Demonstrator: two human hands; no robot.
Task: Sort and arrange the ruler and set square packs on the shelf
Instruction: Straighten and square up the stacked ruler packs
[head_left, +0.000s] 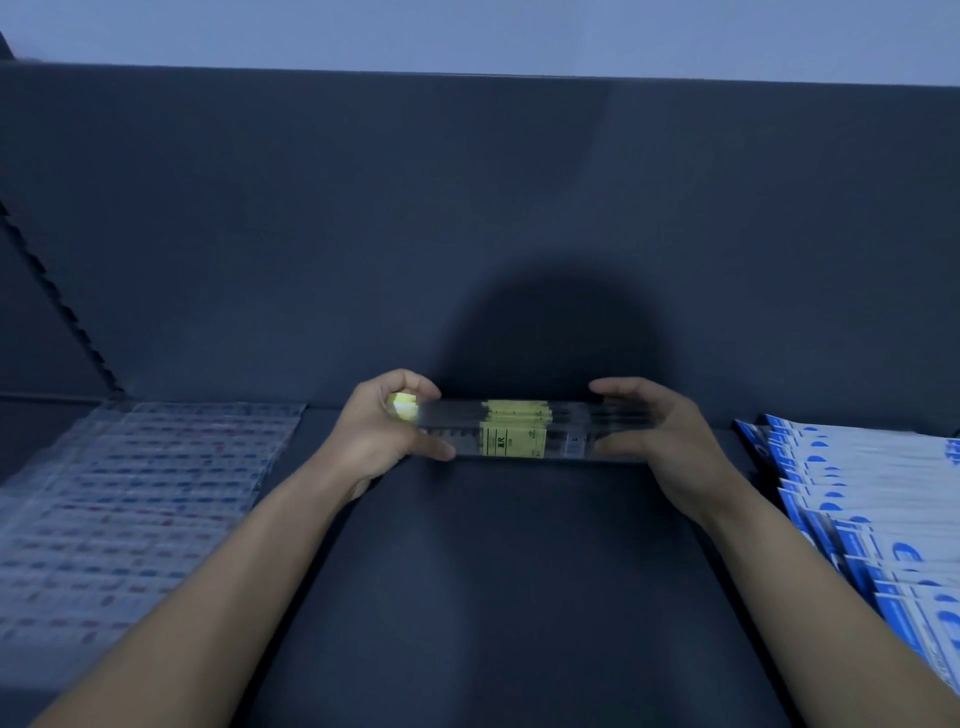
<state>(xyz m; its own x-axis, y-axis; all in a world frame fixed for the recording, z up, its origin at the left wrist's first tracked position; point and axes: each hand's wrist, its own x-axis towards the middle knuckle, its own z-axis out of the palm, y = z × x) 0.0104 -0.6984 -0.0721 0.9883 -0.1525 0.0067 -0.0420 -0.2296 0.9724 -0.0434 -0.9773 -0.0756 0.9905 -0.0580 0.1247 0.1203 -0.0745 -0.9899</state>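
A bundle of clear ruler packs with yellow labels (514, 431) lies crosswise at the back of the dark shelf (493, 571), close to the rear panel. My left hand (374, 431) grips the bundle's left end, thumb in front and fingers curled over the top. My right hand (660, 431) holds the right end the same way, thumb at the front edge and fingers over the top. Both forearms reach in from the bottom of the view.
Clear packs with red and blue print (130, 509) lie in overlapping rows on the left of the shelf. Blue and white packs (872, 514) stand in rows on the right. The dark rear panel (467, 234) rises behind. A notched upright (57, 291) runs along the left.
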